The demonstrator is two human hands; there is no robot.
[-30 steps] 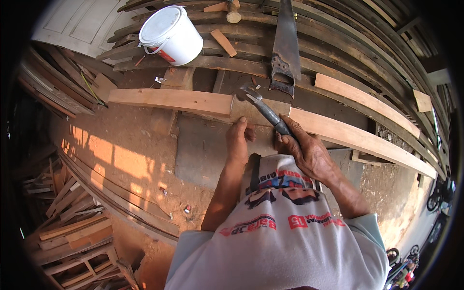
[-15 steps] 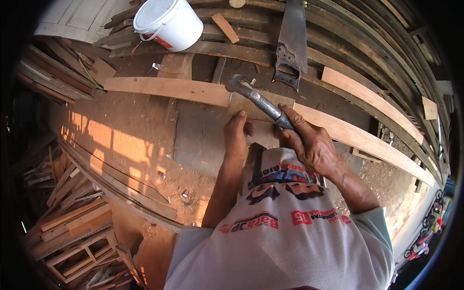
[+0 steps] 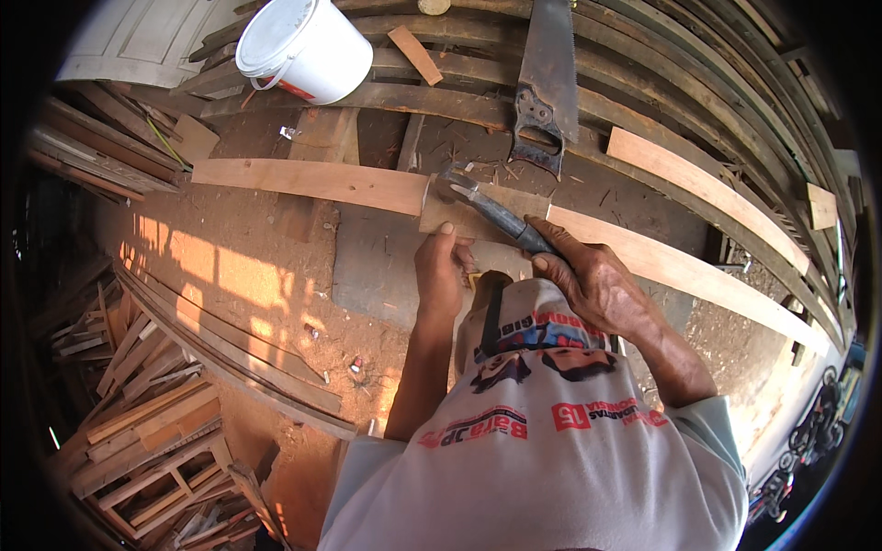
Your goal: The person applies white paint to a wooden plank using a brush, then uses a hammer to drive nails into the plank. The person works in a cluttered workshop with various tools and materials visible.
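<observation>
My right hand (image 3: 602,280) is wrapped round the grip of a claw hammer (image 3: 496,219) with a metal shaft. The hammer's head is over the left end of a short wooden block (image 3: 478,225), seeming to touch it. This block lies between a light plank (image 3: 322,181) on the left and a longer light plank (image 3: 680,266) on the right. At the block's near edge my left hand (image 3: 441,271) has its thumb raised against the wood and its fingers curled in. What those fingers hold, if anything, is mostly hidden; a small yellowish bit shows beside them.
A handsaw (image 3: 547,92) lies on dark timber slats (image 3: 441,101) at the far side, near a white lidded bucket (image 3: 308,55) and a small wood offcut (image 3: 415,55). Another light board (image 3: 707,197) rests at right. Scrap wood (image 3: 156,432) is piled at lower left.
The hammer's head has dropped closer to the block, and my right hand has shifted slightly with it. My left hand stays near the block's edge. The whole view has shifted a little.
</observation>
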